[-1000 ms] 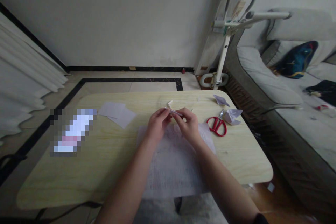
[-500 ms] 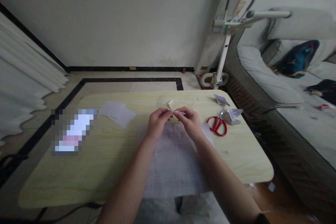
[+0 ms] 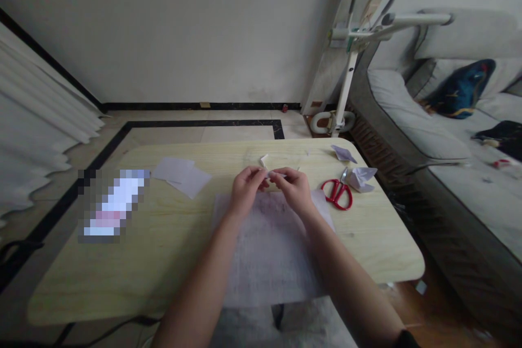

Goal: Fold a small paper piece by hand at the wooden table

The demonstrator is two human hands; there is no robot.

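My left hand (image 3: 246, 187) and my right hand (image 3: 294, 185) meet over the far edge of a large thin sheet (image 3: 277, 255). Both are closed, fingertips pinching a small piece of white folded paper (image 3: 269, 174) between them. Most of that paper is hidden by the fingers. Just beyond them a small bent white strip (image 3: 264, 160) lies on the table. To the right of my right hand are red-handled scissors (image 3: 337, 193), their blades partly under or against a folded paper shape (image 3: 362, 179). Another folded paper piece (image 3: 343, 153) sits farther back.
Loose white paper squares (image 3: 190, 179) overlap on the left of the wooden table (image 3: 171, 261). A blurred-out bright object (image 3: 116, 204) lies at its left edge. A grey sofa (image 3: 440, 119) and a white-framed exercise stand (image 3: 346, 81) are beyond the right side.
My fingertips have drawn slightly closer together over the folded paper, and less of it shows. The other things on the table keep their places.
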